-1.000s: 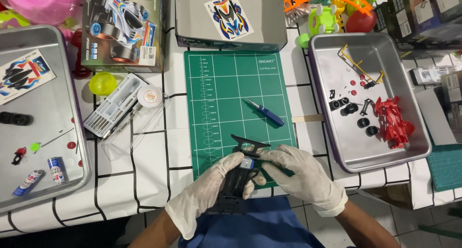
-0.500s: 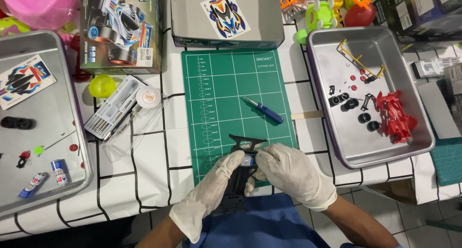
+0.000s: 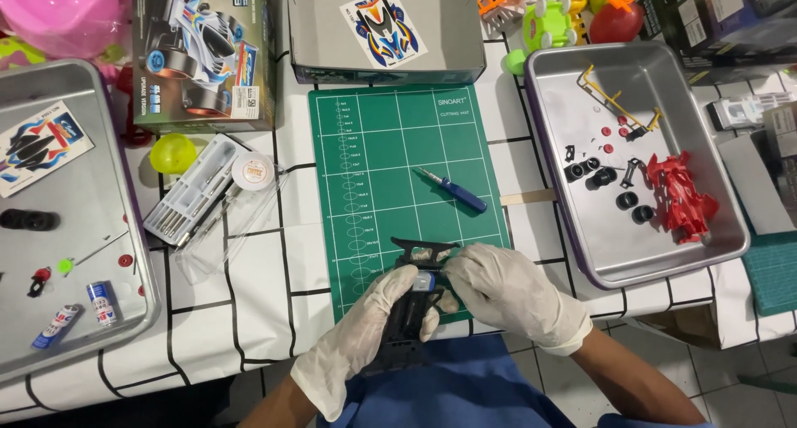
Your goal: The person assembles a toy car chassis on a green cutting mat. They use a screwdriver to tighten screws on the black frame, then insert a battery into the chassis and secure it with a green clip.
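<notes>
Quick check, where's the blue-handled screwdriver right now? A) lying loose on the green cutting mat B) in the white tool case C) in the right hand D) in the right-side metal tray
A: the blue-handled screwdriver lies alone on the green cutting mat, above both gloved hands, which are busy with the black toy car chassis; the left hand and right hand do not touch it.

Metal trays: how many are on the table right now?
2. One metal tray sits at the left edge, partly cut off; the other metal tray sits right of the green cutting mat.
</notes>
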